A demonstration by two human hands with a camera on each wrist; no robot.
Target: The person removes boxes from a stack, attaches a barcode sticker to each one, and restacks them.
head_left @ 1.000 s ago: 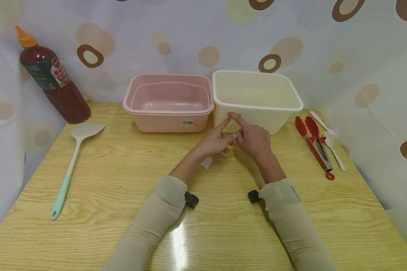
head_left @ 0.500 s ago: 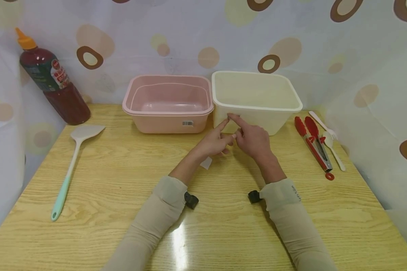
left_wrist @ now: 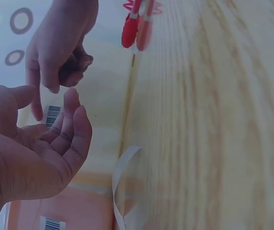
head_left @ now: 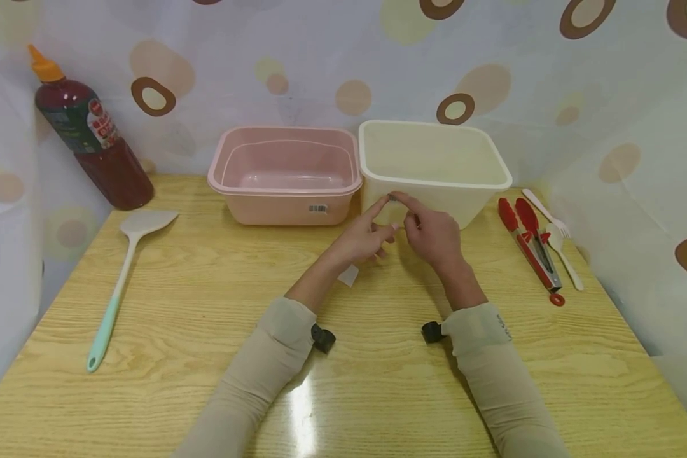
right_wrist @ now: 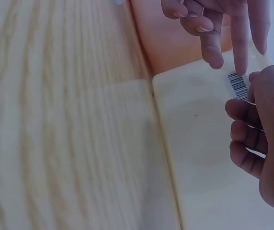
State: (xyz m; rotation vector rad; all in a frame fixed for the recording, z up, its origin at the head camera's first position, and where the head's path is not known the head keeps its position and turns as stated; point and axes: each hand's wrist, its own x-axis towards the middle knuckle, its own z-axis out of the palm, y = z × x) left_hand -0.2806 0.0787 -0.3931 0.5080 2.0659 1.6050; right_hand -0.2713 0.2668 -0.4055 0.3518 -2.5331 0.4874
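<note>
A small barcode label [right_wrist: 237, 86] sits on the front wall of the cream plastic bin [head_left: 429, 184], just below its rim. My left hand [head_left: 362, 242] points its index finger to that label from the left, the other fingers loosely bent. From the right, my right hand [head_left: 434, 236] reaches its straight index finger to the same spot, its other fingers curled in with nothing seen in them. In the left wrist view, the right hand's fingertip is beside the label's edge. A small white paper strip [head_left: 349, 275] curls below my left hand.
A pink bin [head_left: 289, 207] with its own barcode label stands left of the cream bin. Further left are a sauce bottle [head_left: 100, 137] and a turner [head_left: 117, 273]. Red tongs [head_left: 529, 242], a fork [head_left: 549, 211] and a spoon [head_left: 563, 254] lie at the right.
My right hand has shifted slightly right, and its curled fingers have drawn away from my left hand. The label shows between the index fingertips. My left hand stays nearly still.
</note>
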